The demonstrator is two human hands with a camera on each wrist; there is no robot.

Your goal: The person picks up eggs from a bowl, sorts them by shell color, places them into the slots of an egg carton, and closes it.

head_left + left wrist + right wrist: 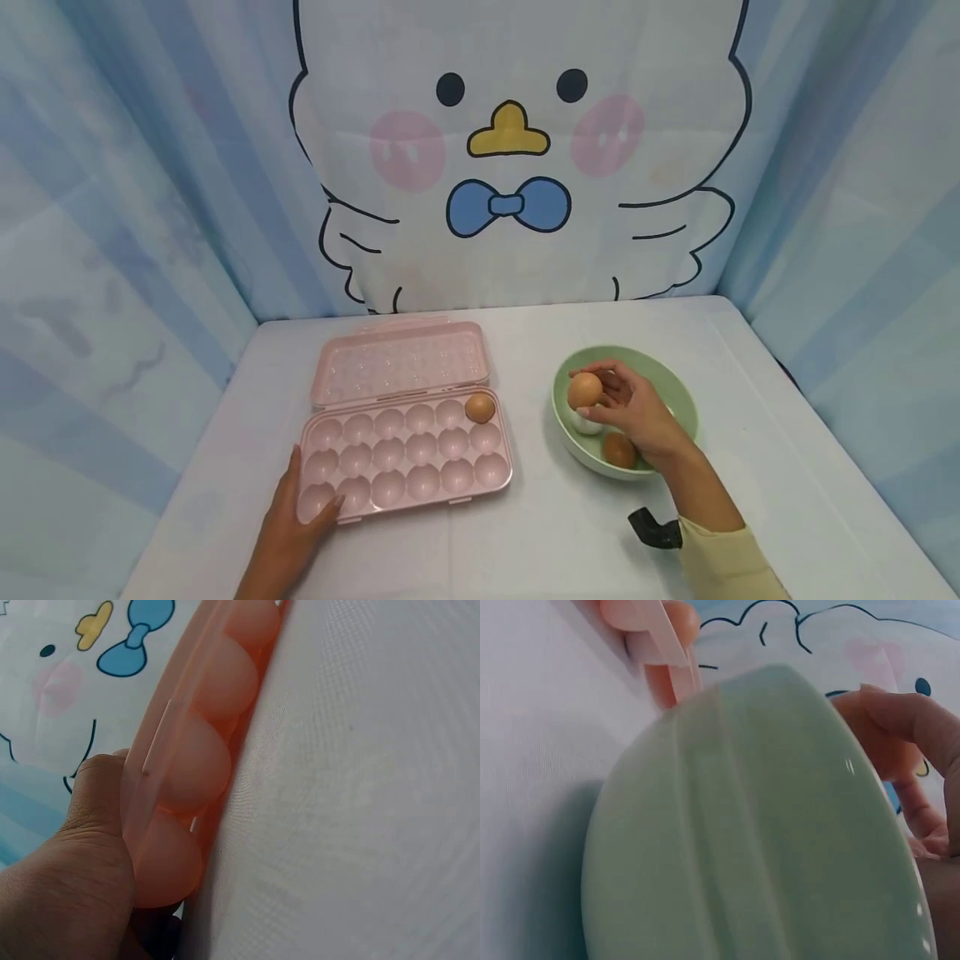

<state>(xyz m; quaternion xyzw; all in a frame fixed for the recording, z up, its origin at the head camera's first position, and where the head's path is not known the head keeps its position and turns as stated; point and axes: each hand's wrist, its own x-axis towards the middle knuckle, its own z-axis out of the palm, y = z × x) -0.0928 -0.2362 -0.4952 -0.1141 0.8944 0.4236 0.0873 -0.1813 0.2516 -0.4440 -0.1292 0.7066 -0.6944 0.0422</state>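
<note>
A brown egg [585, 390] is held between the thumb and fingers of my right hand [639, 419], over the left side of a green bowl [600, 468]. Inside the bowl lie a white egg [586, 424], partly covered by the held one, and another brown egg [619, 451]. My left hand [294, 518] grips the near left corner of a pink egg box [388, 455], its thumb [99, 791] over the front rim. One brown egg [480, 407] sits in the far right cup of the box; the other cups hold nothing.
The egg box's lid [401, 362] lies folded back behind it on the white table [540, 533]. A black piece [656, 530] sticks out at the right cuff. Printed curtains [517, 258] hang behind the table and at both sides.
</note>
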